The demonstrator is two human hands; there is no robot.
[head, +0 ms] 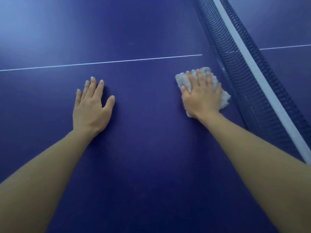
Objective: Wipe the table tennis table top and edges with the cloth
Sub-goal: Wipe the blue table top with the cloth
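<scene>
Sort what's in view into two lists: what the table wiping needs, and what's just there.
Part of the job:
- white cloth, pressed flat under the right hand
- blue table tennis table top
- left hand, resting flat on the top, fingers straight

Just there:
- net with its white top band, beside the cloth
- white centre line on the top

No readable text, label, brand or number shows anywhere.

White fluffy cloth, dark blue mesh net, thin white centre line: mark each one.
White fluffy cloth (pixel 182 79): head view, its bare far-left corner.
Dark blue mesh net (pixel 242 84): head view, the mesh below the white top band.
Thin white centre line (pixel 117 61): head view, mid-length.
</scene>
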